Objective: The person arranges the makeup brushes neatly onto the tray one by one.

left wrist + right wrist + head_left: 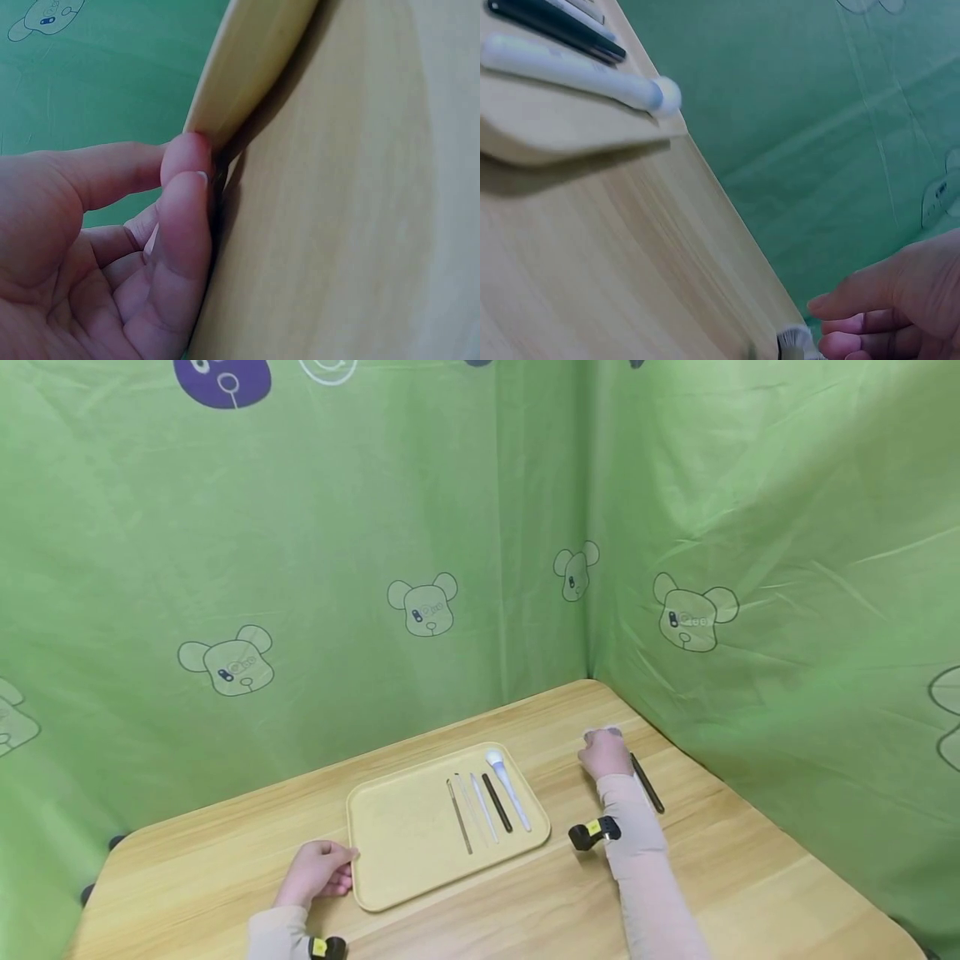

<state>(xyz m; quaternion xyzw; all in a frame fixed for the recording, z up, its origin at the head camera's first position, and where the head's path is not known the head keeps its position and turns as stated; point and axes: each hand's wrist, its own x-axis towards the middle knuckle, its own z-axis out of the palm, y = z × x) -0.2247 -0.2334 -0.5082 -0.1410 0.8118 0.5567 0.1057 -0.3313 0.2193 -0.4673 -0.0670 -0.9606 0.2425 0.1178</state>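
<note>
My left hand (318, 868) pinches the left rim of a pale yellow tray (405, 881); in the left wrist view, its fingertips sit at the tray's edge. On the tray's right half lie a white-headed makeup brush (510, 793), a black slim stick (497, 803), a white slim stick (483, 807) and thinner brushes, side by side. My right hand (606, 755) is at the table's right, over more brushes. In the right wrist view, its thumb and fingers hover right beside a grey-bristled brush head (793, 341), whose handle is hidden.
A black handle (647, 783) lies right of my right wrist. The wooden table (750, 860) meets green curtains (337, 610) with bear faces at the back and right. Black camera mounts (594, 832) sit on both wrists.
</note>
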